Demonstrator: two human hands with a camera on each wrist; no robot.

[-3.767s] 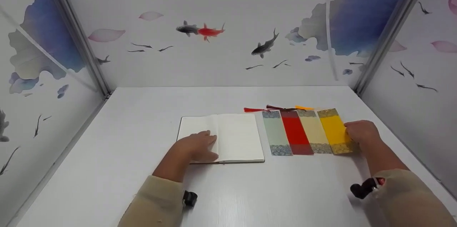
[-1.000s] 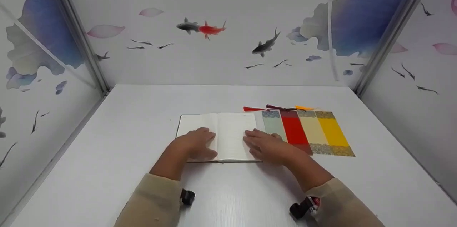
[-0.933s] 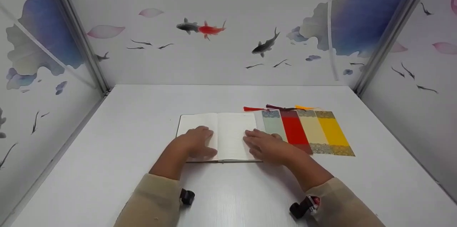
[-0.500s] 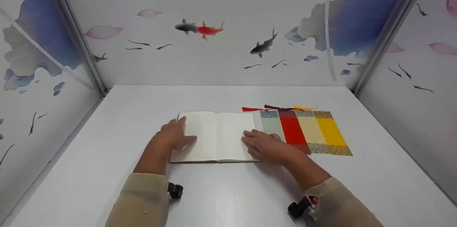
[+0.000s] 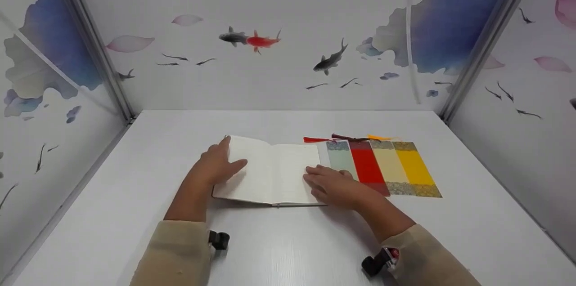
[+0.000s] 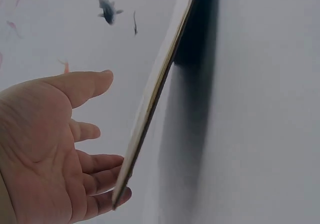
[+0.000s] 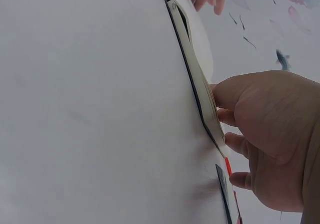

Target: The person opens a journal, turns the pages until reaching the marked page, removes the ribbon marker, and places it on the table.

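Observation:
An open notebook with blank pages lies on the white table, its left half tilted up off the surface. My left hand is at its left edge. In the left wrist view the fingertips of the left hand reach under the lifted cover edge, and the thumb stands apart from it. My right hand rests on the right page near its outer edge. In the right wrist view, the right hand touches the page block with its fingertips.
Right of the notebook lie several tasselled bookmarks: pale green, red, cream and yellow. The right hand and wrist partly cover the green one. Printed panels enclose the table at the back and sides.
The right hand has left the yellow bookmark and come onto the right page. The left hand has moved from mid-page to the left edge, and the notebook's left half has risen.

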